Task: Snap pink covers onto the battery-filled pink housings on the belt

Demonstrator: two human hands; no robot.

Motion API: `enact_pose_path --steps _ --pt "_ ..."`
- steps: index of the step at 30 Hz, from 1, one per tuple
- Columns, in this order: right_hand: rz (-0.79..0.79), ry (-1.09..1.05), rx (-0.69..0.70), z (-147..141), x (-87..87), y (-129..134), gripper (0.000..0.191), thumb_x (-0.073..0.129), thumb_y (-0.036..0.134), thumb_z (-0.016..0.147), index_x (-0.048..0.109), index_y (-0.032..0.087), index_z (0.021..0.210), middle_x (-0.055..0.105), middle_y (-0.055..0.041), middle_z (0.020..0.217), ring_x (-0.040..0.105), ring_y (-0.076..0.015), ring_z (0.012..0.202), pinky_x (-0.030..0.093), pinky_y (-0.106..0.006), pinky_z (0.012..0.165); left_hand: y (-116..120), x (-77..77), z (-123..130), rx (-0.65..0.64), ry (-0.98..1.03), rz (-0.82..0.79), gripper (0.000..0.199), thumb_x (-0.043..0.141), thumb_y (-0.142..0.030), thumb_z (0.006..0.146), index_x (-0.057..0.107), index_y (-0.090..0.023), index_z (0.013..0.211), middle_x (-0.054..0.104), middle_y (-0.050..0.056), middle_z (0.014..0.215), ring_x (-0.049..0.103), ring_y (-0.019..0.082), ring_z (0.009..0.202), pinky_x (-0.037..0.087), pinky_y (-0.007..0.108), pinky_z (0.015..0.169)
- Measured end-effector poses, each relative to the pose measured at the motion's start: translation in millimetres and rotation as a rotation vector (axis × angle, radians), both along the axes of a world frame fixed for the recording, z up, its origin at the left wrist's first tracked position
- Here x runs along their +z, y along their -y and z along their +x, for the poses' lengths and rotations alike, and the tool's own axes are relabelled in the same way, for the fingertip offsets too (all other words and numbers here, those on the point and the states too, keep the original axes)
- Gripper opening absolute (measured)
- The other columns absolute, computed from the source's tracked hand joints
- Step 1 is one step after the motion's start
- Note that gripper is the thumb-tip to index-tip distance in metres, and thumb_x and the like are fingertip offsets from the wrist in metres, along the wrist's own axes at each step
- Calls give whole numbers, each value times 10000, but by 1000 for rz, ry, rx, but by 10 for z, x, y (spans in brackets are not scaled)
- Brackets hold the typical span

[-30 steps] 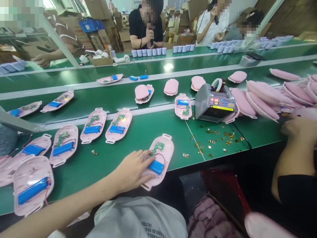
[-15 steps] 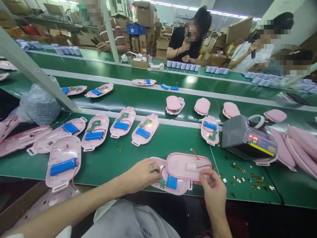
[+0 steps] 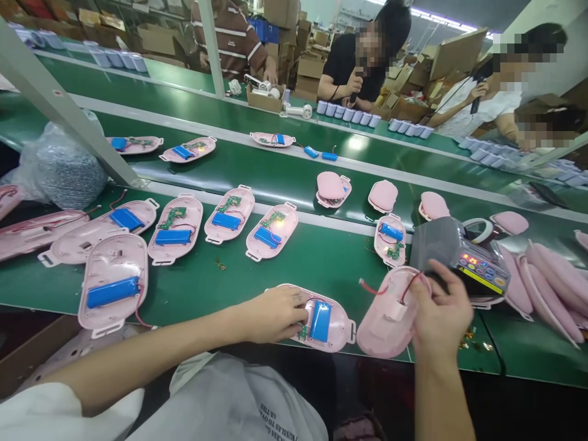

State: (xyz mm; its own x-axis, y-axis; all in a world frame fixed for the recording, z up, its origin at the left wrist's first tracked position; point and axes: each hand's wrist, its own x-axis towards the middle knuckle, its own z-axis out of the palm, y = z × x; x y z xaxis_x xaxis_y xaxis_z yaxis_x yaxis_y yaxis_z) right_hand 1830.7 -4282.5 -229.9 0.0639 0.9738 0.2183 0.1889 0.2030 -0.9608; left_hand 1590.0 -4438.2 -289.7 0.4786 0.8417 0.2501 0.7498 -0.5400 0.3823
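Observation:
My left hand (image 3: pixel 278 315) lies over the left end of a pink oval shell (image 3: pixel 340 309) on the bench, its fingers curled down onto it. Inside that shell are a blue battery pack (image 3: pixel 320 321) and a green circuit board (image 3: pixel 302 332), partly covered by my fingers. To its right, my right hand (image 3: pixel 441 315) is closed on a pink oval cover (image 3: pixel 379 334), tilted with its inner side showing. A red lead with a small white connector (image 3: pixel 362 283) hangs from the cover, and a darker wire runs near my fingers.
Open pink shells (image 3: pixel 174 236) with batteries and boards lie to the left. A grey tape dispenser (image 3: pixel 463 257) with lit digits stands at right, beside stacked pink covers (image 3: pixel 546 288). A slanted white post (image 3: pixel 78 104) rises at left. Co-workers are across the bench.
My right hand has moved right with the pink cover, lifting it off the shell and tilting it. The blue battery is now fully uncovered. My left hand stays at the shell.

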Motion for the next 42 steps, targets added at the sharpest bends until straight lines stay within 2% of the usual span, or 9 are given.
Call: enact_pose_path --steps 2,5,8,13,18,24,29,39,42 --pt "90 344 181 -62 144 -107 552 747 423 706 622 220 1204 688 -35 856 649 -192 795 509 -306 723 -26 -34 -2 -23 -8 11 95 616 -242 913 643 -164 864 664 87 966 621 218 891 475 352 809" --pt "33 942 605 -248 205 -200 375 630 333 799 650 303 1172 716 -6 870 668 -212 813 472 -311 715 -30 -31 -30 -12 -27 -32 75 573 -179 930 639 -156 955 659 122 1095 626 234 996 481 335 842" --pt "-45 1243 788 -409 69 -217 529 584 205 802 553 331 1314 720 17 929 668 -211 860 454 -301 730 14 41 -77 3 -30 -70 215 522 -43 878 626 -156 1028 651 115 1133 629 215 958 484 308 829" --pt "-2 1353 625 -161 -251 -232 475 528 334 859 525 249 1326 655 -65 1203 625 -267 1077 462 -352 842 102 139 -121 -33 20 -23 140 563 -126 881 650 -145 989 660 105 1054 613 210 880 479 323 804" --pt "-8 1293 521 167 -366 -274 321 412 375 875 653 216 1015 671 -71 1049 627 -238 908 445 -338 739 35 -3 -31 -93 18 33 111 586 -230 945 687 -197 977 660 66 960 602 181 838 451 315 748" --pt "317 1138 384 231 -214 -177 407 359 452 962 684 209 988 656 -47 906 605 -180 759 393 -286 607 28 -81 23 -67 -4 125 240 435 -174 1006 621 -159 854 644 43 816 550 165 713 400 313 667" --pt "595 1151 423 166 48 -21 343 382 385 1011 683 222 1029 652 -24 892 605 -130 710 382 -249 553 74 3 26 -91 50 71 90 632 -266 923 655 -183 950 661 41 926 571 187 821 413 317 755" --pt "692 1120 537 -49 64 149 317 391 356 1023 673 218 981 608 20 797 575 -87 615 406 -224 517 22 -33 81 -71 140 -25 161 560 -212 952 680 -185 849 652 45 921 586 174 813 428 299 741" --pt "669 1125 555 -41 39 188 320 389 362 1023 675 223 986 623 16 816 579 -89 616 400 -228 507 23 -13 60 -91 119 -33 123 554 -125 917 667 -158 952 651 58 930 591 182 819 443 302 752"
